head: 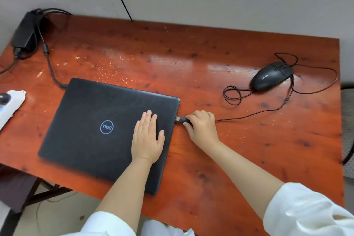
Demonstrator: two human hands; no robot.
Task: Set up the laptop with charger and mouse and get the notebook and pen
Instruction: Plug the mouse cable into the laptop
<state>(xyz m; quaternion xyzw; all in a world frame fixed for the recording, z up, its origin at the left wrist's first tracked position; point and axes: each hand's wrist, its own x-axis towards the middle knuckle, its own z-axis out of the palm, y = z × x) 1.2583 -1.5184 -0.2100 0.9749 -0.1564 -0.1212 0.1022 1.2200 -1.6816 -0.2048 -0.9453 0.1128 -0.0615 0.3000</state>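
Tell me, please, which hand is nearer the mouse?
Right. The right hand holds the USB plug, below-left of the mouse; the left hand lies flat on the laptop, farther left.

Left hand (147,136): flat, palm down, fingers together and extended.
Right hand (202,125): fingers curled in a pinch grip.
Forearms: bare, white sleeves pushed up.

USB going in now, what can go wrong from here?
1. The USB plug in the right hand still shows bare metal at the laptop edge; a skewed push may jam it.
2. The mouse cable lies looped and tangled; tugging could drag the mouse.
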